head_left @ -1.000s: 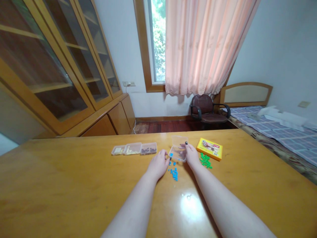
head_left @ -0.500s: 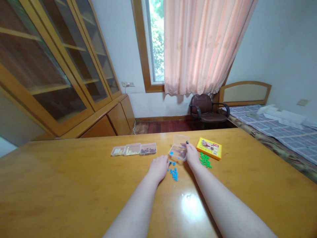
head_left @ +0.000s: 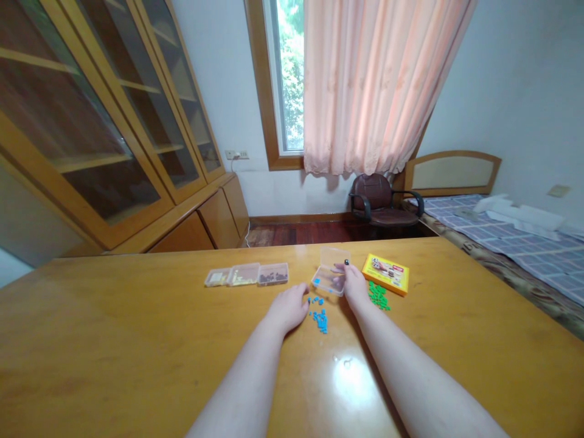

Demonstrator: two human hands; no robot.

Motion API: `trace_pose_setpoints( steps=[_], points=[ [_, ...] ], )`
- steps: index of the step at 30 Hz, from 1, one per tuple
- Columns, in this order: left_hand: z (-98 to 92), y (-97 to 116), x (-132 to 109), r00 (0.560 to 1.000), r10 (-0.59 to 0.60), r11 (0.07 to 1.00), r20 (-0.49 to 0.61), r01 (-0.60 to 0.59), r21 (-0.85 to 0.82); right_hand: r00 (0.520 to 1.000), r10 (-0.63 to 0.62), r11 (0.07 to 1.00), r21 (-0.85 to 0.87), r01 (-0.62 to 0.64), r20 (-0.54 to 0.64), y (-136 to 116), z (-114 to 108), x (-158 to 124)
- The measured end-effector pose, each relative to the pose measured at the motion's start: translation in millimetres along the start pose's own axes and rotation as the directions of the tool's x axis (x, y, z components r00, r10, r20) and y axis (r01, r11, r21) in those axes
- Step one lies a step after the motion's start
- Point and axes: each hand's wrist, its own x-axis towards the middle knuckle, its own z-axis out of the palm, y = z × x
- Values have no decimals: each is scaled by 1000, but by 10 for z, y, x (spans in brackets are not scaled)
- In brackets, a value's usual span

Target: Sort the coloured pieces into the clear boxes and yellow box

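My right hand point(head_left: 354, 285) grips the right side of a small clear plastic box point(head_left: 328, 288), whose lid stands raised at the back. One blue piece point(head_left: 316, 281) lies inside at the box's left end. My left hand point(head_left: 291, 306) rests low over the table, thumb and fingers apart, with nothing seen between them. Just right of its fingertips are a few loose blue pieces point(head_left: 320, 302), and a larger pile of small blue pieces point(head_left: 322, 320) lies nearer to me.
Left of the hands stand several clear boxes: one with dark pieces point(head_left: 274, 277), others with pale pieces point(head_left: 245, 277). A yellow box point(head_left: 385, 274) and a pile of green pieces point(head_left: 378, 296) lie to the right. Beyond the wooden table point(head_left: 137, 340) is an armchair point(head_left: 376, 198).
My left hand has opened and drawn slightly left, away from the loose blue pieces. The right hand keeps its hold on the clear box.
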Motion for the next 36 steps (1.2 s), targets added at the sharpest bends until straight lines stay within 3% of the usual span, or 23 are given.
trace_pose_setpoints(
  steps=[7,18,24,26,29,31,36],
  points=[
    [13,-10,23,999,38,999,17,-38,25,1000,8,1000,3,-8,5,-3,13,0],
    [52,40,66,1000,-29,997,13,28,75,1000,-20,1000,-3,20,22,41,11,15],
    [85,7,103,997,-76,991,-24,78,108,999,-12,1000,-16,12,39,31,8,4],
    [54,-4,105,993,-81,994,-86,87,63,999,-6,1000,-27,7,41,19,20,-11],
    [8,-6,101,965,-20,999,-262,10,-40,998,-20,998,-58,24,67,23,52,-40],
    [6,3,97,946,39,994,-323,-70,-85,994,-39,994,-93,49,106,43,74,-56],
    [43,21,87,947,161,977,-278,-193,-89,989,-43,998,-37,49,144,66,72,-47]
  ],
)
